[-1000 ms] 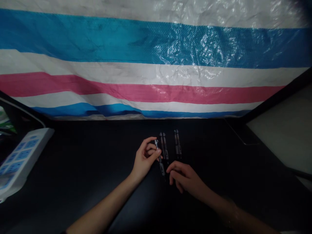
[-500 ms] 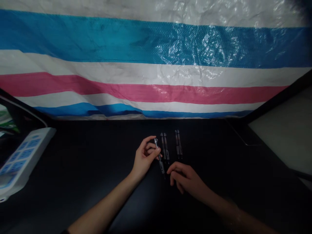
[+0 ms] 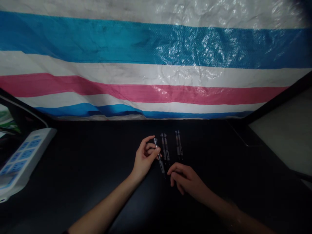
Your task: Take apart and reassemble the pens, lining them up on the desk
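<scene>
Several dark pens lie side by side on a black table (image 3: 73,182). My left hand (image 3: 144,158) pinches the upper part of the leftmost pen (image 3: 159,159) between thumb and fingers. My right hand (image 3: 185,178) rests on the table with curled fingers at the pens' near ends; whether it holds that pen's lower tip is hidden. A pair of pens (image 3: 165,148) lies just right of the held one. Another pair of pens (image 3: 178,146) lies further right, untouched.
A white power strip with blue sockets (image 3: 18,162) sits at the left edge. A striped blue, white and pink plastic sheet (image 3: 156,65) hangs behind the table. A pale surface (image 3: 285,136) lies beyond the table's right edge.
Almost nothing has changed. Both hands stay at the leftmost pen, with only a slight shift of the view.
</scene>
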`<move>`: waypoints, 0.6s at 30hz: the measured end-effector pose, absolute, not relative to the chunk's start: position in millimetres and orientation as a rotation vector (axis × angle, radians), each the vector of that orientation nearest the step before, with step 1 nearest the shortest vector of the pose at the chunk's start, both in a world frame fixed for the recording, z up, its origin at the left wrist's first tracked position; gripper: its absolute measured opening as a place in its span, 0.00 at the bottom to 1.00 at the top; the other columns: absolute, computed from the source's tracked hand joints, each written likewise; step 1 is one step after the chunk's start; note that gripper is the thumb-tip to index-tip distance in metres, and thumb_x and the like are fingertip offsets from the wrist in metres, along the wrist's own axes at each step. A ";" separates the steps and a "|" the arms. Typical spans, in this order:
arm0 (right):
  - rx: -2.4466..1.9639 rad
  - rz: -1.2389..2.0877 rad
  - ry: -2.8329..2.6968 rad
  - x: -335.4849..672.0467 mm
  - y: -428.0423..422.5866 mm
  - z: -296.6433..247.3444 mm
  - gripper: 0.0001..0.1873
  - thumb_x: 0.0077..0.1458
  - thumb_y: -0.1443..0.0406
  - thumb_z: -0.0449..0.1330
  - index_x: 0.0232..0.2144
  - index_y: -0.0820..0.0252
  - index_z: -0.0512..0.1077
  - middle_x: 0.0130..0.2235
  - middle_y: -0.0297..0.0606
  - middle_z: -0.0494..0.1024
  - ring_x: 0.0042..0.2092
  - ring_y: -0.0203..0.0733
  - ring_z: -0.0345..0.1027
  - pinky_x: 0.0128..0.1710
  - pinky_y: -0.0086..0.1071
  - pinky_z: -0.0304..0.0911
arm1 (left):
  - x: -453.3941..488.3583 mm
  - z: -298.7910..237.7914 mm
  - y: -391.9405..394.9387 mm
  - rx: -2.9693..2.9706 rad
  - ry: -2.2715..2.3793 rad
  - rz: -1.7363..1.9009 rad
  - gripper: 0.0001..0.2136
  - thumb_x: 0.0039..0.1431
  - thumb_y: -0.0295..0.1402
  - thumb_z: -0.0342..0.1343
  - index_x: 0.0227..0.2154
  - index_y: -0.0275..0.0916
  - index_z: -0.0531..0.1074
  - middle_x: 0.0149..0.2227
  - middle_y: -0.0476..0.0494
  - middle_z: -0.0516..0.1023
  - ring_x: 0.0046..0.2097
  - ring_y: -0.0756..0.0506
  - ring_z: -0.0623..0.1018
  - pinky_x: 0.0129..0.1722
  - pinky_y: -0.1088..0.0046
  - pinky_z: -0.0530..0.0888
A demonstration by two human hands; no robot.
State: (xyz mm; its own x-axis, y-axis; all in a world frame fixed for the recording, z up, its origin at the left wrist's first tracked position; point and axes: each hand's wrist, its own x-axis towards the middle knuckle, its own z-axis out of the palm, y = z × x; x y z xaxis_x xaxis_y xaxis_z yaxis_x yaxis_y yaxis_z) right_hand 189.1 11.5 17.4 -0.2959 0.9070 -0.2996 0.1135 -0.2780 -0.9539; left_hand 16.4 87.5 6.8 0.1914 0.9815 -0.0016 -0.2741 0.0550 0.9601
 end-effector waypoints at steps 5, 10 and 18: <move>-1.315 1.633 -1.338 189.2 11.2 16.8 0.07 0.57 0.64 0.53 0.34 0.63 0.68 0.24 0.30 0.73 0.16 0.26 0.57 0.16 0.22 0.50 | 16.2 7.3 88.7 1.065 0.877 1.162 0.22 0.52 0.31 0.64 0.49 0.42 0.65 0.28 0.56 0.71 0.28 0.51 0.79 0.27 0.79 0.74; -1.320 1.642 -1.341 188.8 11.8 17.7 0.07 0.57 0.64 0.53 0.34 0.63 0.68 0.25 0.30 0.73 0.15 0.26 0.56 0.16 0.22 0.49 | 15.8 6.8 90.9 1.044 0.880 1.175 0.25 0.52 0.31 0.64 0.52 0.43 0.62 0.29 0.56 0.72 0.28 0.52 0.79 0.27 0.79 0.74; -1.319 1.642 -1.344 189.5 10.9 15.3 0.07 0.57 0.64 0.53 0.34 0.63 0.68 0.25 0.30 0.73 0.15 0.26 0.57 0.16 0.22 0.49 | 14.3 7.2 95.7 1.058 0.880 1.198 0.22 0.52 0.32 0.64 0.49 0.42 0.65 0.29 0.55 0.72 0.28 0.52 0.78 0.27 0.79 0.73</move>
